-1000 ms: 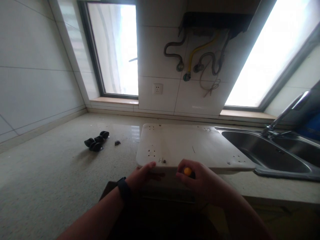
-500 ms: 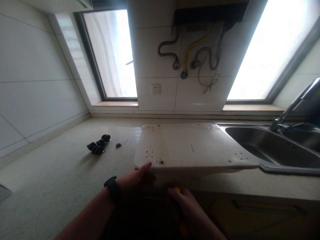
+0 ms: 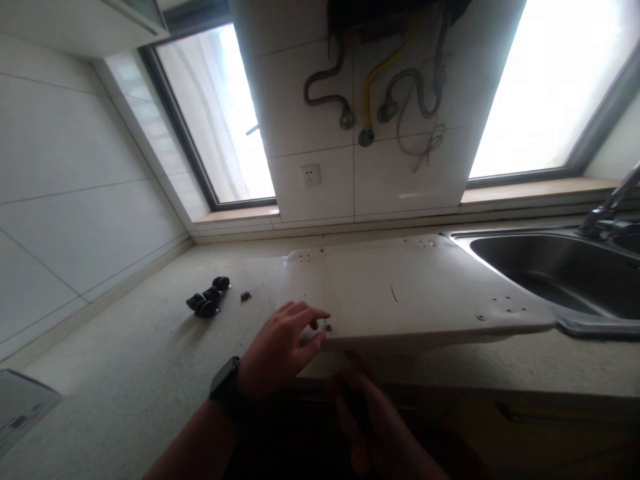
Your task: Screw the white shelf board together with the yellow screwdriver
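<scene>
White panel [image 3: 370, 287], ctr of frame, head view. L hand [image 3: 277, 343] at its front-left: fingers parted, apparently gripping nothing, by a dark bolt [image 3: 329, 327]. R hand [image 3: 374, 403], bottom ctr, dim: fingers seem wrapped round a dark, orange-ended tool [image 3: 357, 410]. Progress: black casters [image 3: 206, 308] & small screws [image 3: 245, 296] lie loose mid-left; some holes bare; what's left, can't tell. Panel's R end reaches sink [image 3: 595, 325]; bench [image 3: 125, 380] room widest lower left.

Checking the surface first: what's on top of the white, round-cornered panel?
The panel shows small dark holes near three corners, a thin dark line and a small dark round fitting beside the bare left hand. The near-left corner is hidden under that hand.
</scene>
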A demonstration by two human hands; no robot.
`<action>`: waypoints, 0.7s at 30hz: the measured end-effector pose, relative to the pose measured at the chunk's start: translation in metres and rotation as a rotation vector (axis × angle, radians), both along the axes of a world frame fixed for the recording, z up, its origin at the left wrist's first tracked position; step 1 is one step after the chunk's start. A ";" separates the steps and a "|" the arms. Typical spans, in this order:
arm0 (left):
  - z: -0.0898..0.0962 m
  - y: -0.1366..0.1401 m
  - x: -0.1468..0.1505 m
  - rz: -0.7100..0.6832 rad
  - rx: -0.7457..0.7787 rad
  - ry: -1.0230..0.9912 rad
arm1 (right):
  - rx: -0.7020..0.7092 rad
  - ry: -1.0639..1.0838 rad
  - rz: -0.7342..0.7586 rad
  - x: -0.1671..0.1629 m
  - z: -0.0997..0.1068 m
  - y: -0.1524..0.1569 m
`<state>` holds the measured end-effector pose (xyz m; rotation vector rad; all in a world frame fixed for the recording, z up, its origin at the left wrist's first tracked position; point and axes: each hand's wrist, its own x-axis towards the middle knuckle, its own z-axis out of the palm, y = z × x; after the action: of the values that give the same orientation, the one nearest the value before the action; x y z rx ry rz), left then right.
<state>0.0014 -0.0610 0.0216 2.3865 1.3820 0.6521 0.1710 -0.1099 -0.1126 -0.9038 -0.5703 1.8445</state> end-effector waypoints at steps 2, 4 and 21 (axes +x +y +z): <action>-0.006 0.004 0.003 -0.055 0.032 0.019 | 0.004 0.008 -0.013 -0.002 -0.002 0.000; -0.010 0.007 0.003 -0.061 0.021 0.032 | 0.010 0.013 -0.013 -0.003 -0.002 -0.001; -0.022 0.008 0.016 0.108 0.121 -0.031 | 0.082 -0.056 -0.031 -0.006 0.003 -0.003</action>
<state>0.0171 -0.0529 -0.0006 2.3947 1.5072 0.8201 0.1655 -0.1127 -0.1100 -0.9074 -0.6580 1.7598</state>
